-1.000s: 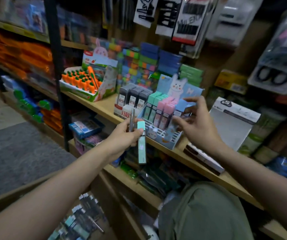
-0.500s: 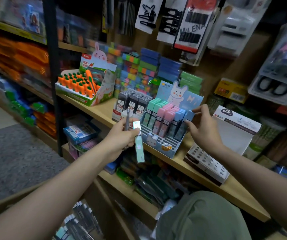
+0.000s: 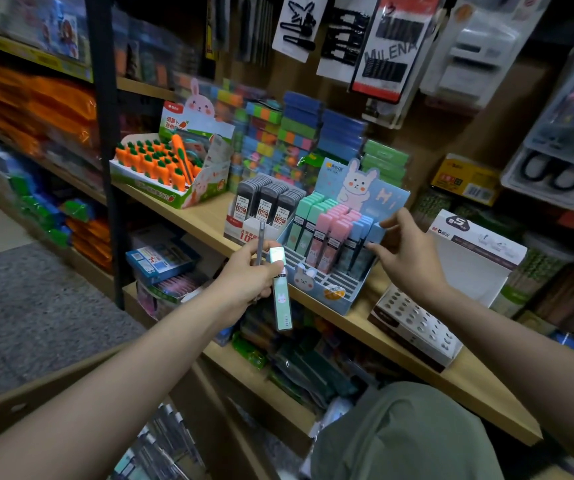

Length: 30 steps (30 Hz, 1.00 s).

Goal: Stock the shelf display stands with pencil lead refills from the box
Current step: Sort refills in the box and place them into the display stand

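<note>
Head view: restocking the bunny stand, mint refill in hand.

Your left hand [image 3: 244, 275] pinched 1 mint refill case [image 3: 281, 292] hanging below your thumb, plus a slim grey case [image 3: 260, 242] sticking up; both sat just in front of the blue bunny display stand [image 3: 334, 289] on the wooden shelf [image 3: 417, 358]. Your right hand [image 3: 405, 256] was spread wide, holding nothing, fingertips at the blue refills [image 3: 365, 237] on the stand's right edge. The supply box [image 3: 161, 445] sat low by your left forearm. Risk, as I judged it: that loose pinch on 2 cases could drop 1, and nudging the packed rows could tip neighbours or shift the light stand.
</note>
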Available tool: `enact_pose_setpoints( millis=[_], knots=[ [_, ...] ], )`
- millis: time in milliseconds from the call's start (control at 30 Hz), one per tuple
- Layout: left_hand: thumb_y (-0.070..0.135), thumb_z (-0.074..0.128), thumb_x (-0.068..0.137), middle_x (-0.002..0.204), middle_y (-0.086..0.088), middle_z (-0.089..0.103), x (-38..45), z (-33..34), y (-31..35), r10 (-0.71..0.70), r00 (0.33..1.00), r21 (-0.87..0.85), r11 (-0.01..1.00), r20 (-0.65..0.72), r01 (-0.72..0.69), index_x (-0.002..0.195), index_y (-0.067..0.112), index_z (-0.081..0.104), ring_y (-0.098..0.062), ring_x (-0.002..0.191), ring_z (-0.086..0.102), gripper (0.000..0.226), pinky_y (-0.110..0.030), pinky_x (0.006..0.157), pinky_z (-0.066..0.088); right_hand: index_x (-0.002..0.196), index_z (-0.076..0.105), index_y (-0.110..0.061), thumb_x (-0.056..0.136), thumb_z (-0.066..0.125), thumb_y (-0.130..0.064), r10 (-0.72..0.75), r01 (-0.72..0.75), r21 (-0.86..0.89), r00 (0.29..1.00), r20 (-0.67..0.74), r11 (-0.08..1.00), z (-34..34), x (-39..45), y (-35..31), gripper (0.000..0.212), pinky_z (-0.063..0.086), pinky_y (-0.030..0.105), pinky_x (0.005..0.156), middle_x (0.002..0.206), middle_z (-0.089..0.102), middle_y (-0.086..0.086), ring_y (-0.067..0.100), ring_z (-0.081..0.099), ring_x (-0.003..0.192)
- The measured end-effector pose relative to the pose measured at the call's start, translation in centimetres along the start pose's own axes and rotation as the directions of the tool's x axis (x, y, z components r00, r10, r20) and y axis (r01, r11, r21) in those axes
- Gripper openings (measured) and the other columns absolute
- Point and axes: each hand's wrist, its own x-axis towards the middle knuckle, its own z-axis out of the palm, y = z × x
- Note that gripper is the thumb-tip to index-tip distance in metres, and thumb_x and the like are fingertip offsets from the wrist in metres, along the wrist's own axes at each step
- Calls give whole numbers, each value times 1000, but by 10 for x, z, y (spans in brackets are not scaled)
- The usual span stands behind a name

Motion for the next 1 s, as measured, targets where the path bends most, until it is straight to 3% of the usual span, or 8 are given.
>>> enact_pose_setpoints(
  millis=[67, 167, 267, 467, 533, 700, 867, 1000],
  knots=[
    [6, 58, 94, 83, -8, 55, 0, 0, 1, -2, 1000, 2, 1000, -5, 2, 115, 25, 59, -11, 59, 43, 28, -24, 52, 38, 97, 49, -23, 83, 77, -18, -23, 22, -46, 1000, -12, 999, 2, -3, 2, 32, 42, 19, 63, 81, 55, -15, 4, 56, 74],
    [6, 58, 94, 84, -8, 55, -1, 0, 1, -3, 1000, -1, 1000, -7, 3, 115, 25, 59, -11, 59, 43, 29, -24, 53, 38, 98, 55, -18, 81, 78, -17, -47, 37, -129, 996, -72, 991, 6, -1, 2, 29, 48, 29, 69, 91, 54, -5, 7, 52, 74],
    [6, 58, 93, 84, -10, 55, -2, 0, 2, -3, 1000, 1, 1000, -4, 3, 112, 27, 59, -11, 58, 43, 28, -24, 53, 38, 104, 59, -14, 81, 78, -19, -46, 33, -182, 997, -68, 983, 9, 2, 1, 30, 49, 33, 76, 103, 52, 1, 15, 54, 89],
    [7, 59, 93, 86, -11, 55, -2, -1, 3, -1, 1000, 3, 1000, -6, 1, 109, 28, 60, -12, 58, 42, 27, -25, 53, 37, 108, 59, -14, 82, 75, -32, -26, 12, -353, 999, -35, 936, 8, 3, -1, 36, 51, 37, 72, 109, 51, 6, 24, 56, 95],
    [6, 58, 93, 84, -10, 55, -3, -1, 4, 8, 1000, 0, 1000, 0, -8, 108, 27, 59, -12, 57, 42, 26, -24, 52, 37, 114, 59, -17, 84, 73, -36, -41, 19, -350, 998, -57, 937, 6, 2, -2, 38, 49, 34, 73, 112, 48, 4, 23, 55, 98],
    [6, 58, 94, 89, -13, 57, -7, -1, 6, 12, 1000, 3, 1000, 5, -13, 110, 27, 59, -13, 58, 42, 27, -24, 53, 38, 135, 53, -31, 87, 68, -37, -93, 71, -395, 995, -38, 916, 7, -6, -3, 51, 49, 43, 90, 121, 43, 6, 25, 47, 113],
    [8, 58, 94, 86, -10, 56, -7, -3, 8, 22, 1000, 25, 999, 4, -22, 117, 25, 56, -11, 56, 42, 29, -23, 51, 38, 136, 55, -29, 90, 62, -42, -86, 70, -457, 996, -14, 887, 10, -12, 0, 48, 40, 47, 96, 122, 45, 8, 27, 45, 116],
    [11, 61, 94, 78, -6, 53, -5, -5, 8, 35, 999, 23, 999, -6, -35, 119, 23, 56, -9, 54, 44, 28, -22, 49, 38, 143, 40, -27, 87, 66, -41, -87, 68, -382, 996, -32, 922, 9, -12, -13, 63, 41, 43, 95, 128, 41, 7, 22, 43, 117]
  ],
)
